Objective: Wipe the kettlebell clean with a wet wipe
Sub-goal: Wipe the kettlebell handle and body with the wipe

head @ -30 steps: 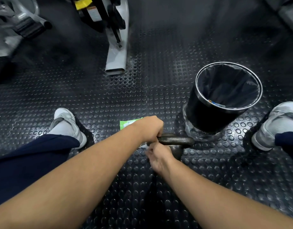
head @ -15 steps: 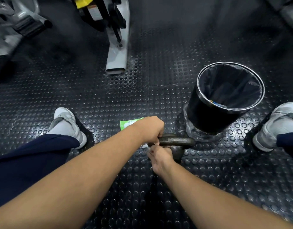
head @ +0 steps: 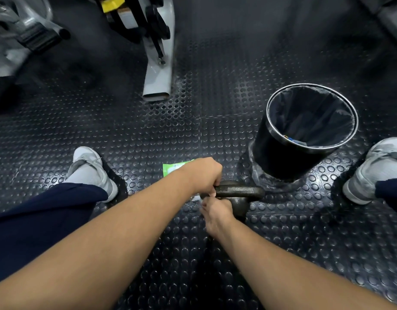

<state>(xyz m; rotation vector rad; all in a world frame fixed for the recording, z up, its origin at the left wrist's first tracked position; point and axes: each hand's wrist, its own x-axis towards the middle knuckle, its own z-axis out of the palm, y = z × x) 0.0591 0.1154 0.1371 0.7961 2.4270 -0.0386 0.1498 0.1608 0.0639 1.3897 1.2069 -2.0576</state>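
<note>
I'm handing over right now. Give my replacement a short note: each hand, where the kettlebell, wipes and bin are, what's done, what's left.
Left hand: closed around the kettlebell handle, steadying it on the studded rubber floor.
Right hand: against the kettlebell's body below the handle, a white wet wipe just showing beside it.
Green wipe pack: on the floor beyond the left hand, partly hidden.
Lined bin: to the right, open.
Done: wiping under way; extent unclear.
Left: finish the wiping; binning the wipe seems the likely close.
</note>
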